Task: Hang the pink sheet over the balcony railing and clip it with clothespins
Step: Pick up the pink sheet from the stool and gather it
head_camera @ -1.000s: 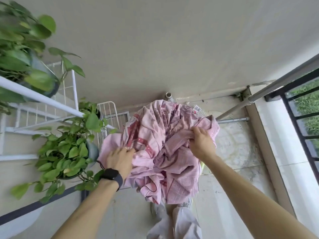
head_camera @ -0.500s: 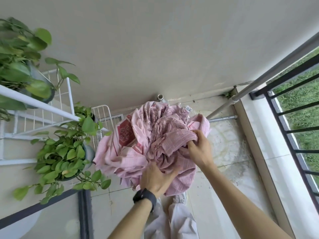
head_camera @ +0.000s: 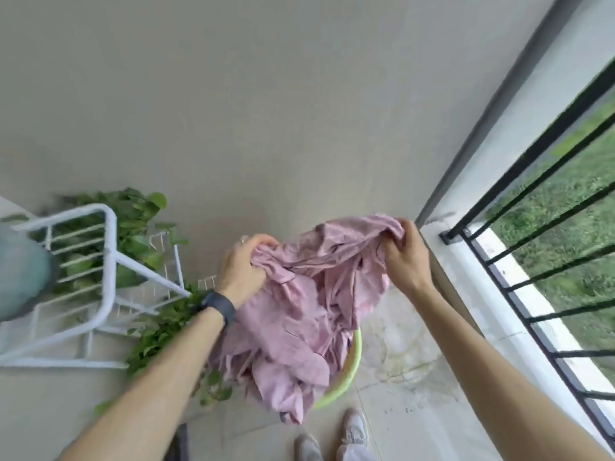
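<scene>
The pink sheet (head_camera: 299, 311) hangs bunched and crumpled between my two hands, above a light green basin (head_camera: 349, 371) on the floor. My left hand (head_camera: 241, 271), with a black watch on the wrist, grips a fold at the sheet's upper left. My right hand (head_camera: 404, 257) pinches the sheet's upper right edge, close to the wall corner. The black balcony railing (head_camera: 545, 227) runs along the right side, apart from the sheet. No clothespins are in sight.
A white wire rack (head_camera: 106, 267) with leafy green potted plants (head_camera: 139, 221) stands at the left. A grey wall fills the top. My shoes (head_camera: 352, 430) show on the tiled floor at the bottom. Grass lies beyond the railing.
The view swung up and toward the railing. Both hands lifted the sheet and spread apart; my left hand moved from the bundle's underside to its upper left. The green basin came into view.
</scene>
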The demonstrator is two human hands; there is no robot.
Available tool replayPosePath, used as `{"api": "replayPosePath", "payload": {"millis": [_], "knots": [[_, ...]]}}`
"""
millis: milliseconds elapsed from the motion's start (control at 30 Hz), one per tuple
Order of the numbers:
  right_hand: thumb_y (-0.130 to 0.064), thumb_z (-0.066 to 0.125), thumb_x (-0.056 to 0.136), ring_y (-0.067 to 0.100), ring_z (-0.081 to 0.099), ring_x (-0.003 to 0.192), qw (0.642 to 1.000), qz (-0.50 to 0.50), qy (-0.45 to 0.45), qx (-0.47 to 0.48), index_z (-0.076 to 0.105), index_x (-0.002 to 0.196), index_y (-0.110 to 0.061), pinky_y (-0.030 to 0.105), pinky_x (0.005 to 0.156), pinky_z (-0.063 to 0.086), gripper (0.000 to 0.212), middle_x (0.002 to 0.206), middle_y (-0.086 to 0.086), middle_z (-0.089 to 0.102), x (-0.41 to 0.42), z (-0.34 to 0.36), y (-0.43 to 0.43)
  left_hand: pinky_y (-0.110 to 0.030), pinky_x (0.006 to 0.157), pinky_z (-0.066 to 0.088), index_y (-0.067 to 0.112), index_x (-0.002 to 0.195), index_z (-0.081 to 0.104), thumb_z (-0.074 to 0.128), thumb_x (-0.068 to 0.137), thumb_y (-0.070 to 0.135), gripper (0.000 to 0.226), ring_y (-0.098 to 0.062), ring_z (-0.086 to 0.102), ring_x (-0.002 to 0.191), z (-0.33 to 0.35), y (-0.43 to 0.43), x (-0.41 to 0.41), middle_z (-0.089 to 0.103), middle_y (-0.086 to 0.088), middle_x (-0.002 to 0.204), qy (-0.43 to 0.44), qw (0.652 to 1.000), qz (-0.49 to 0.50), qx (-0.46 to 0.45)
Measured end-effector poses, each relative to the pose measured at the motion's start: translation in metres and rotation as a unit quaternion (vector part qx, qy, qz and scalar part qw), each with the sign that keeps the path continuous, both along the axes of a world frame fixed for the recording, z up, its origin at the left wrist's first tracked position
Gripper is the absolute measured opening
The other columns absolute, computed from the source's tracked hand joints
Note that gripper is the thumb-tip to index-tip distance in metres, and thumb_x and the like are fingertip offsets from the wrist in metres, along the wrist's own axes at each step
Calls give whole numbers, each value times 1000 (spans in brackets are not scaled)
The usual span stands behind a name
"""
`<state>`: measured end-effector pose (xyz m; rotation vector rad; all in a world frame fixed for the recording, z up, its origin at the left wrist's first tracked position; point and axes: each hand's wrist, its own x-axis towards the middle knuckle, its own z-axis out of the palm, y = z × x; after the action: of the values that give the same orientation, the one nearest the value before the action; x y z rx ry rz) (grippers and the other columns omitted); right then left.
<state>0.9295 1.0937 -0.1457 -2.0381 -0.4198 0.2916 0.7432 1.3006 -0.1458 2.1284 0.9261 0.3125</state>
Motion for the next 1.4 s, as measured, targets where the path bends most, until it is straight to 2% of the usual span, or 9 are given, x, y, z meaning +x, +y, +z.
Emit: {"api": "replayPosePath", "payload": {"millis": [433, 567, 700, 800, 967, 1067, 1133, 1267, 1400], "knots": [[-32, 50, 101, 32, 62, 84, 983, 0, -156, 99, 52, 107, -14, 33, 65, 35, 18, 88, 2, 61, 8, 183, 6, -39, 78, 48, 25, 118, 58, 49, 68, -9, 61, -36, 59, 92, 322, 8, 18, 58, -4, 109, -71, 906, -67, 412], [-67, 72, 71, 24, 60, 99, 965, 169, -196, -44, 39, 137, -26, 36, 81, 50, 85, 115, 1, 59, -10, 206, 2, -39, 78, 45, 22, 117, 59, 51, 70, -8, 56, -37, 60, 94, 388, 11, 8, 58, -7, 110, -112, 869, -32, 481], [-33, 64, 79, 36, 67, 102, 886, 167, -285, -326, 64, 115, -23, 38, 81, 56, 38, 109, 8, 69, -11, 226, 19, -27, 81, 45, 20, 107, 65, 48, 71, -8, 49, -25, 62, 96, 412, 3, 10, 68, -1, 101, -167, 898, 20, 406], [-24, 58, 80, 39, 65, 102, 947, 101, -186, -242, 64, 111, -16, 39, 81, 52, 33, 112, 15, 66, 11, 254, 25, -26, 84, 46, 20, 92, 67, 40, 79, -2, 37, -21, 62, 98, 404, 12, 2, 67, -3, 99, -155, 974, 43, 157], [-13, 63, 80, 40, 64, 101, 987, 8, -157, -25, 57, 112, -9, 38, 75, 50, 33, 109, 20, 68, 43, 325, 23, -14, 56, 51, 15, 51, 73, 28, 95, 1, 65, -8, 68, 61, 407, 13, -23, 73, 0, 67, -132, 984, -84, -83], [-23, 47, 83, 40, 65, 95, 968, -24, -243, 56, 57, 110, -16, 37, 74, 49, 30, 104, 19, 71, 34, 380, 23, -27, 66, 55, 15, 71, 71, 52, 66, 12, 20, -19, 65, 70, 437, 23, -28, 73, -1, 74, 124, 974, -129, 136], [-27, 38, 76, 39, 66, 89, 950, -17, -295, 95, 56, 107, -19, 44, 75, 54, 37, 99, 16, 72, 20, 408, 25, -33, 72, 53, 12, 102, 69, 60, 50, 19, 53, -22, 64, 86, 456, 17, -29, 72, -3, 96, 287, 922, -144, 216], [-25, 39, 77, 41, 66, 87, 918, -4, -384, 102, 57, 113, -20, 47, 73, 55, 41, 100, 13, 73, -5, 439, 35, -31, 118, 20, 36, 156, 9, 86, 53, 25, 129, -7, 25, 142, 452, -25, 0, 34, 6, 142, -19, 973, -218, -79], [-14, 45, 82, 41, 63, 86, 893, 20, -445, 60, 56, 118, -25, 38, 63, 43, 39, 97, 11, 72, -27, 446, 38, -33, 102, 46, 30, 152, 23, 83, 51, 66, 122, -13, 55, 122, 400, -69, 48, 56, 8, 135, -117, 978, -121, 122]]}}
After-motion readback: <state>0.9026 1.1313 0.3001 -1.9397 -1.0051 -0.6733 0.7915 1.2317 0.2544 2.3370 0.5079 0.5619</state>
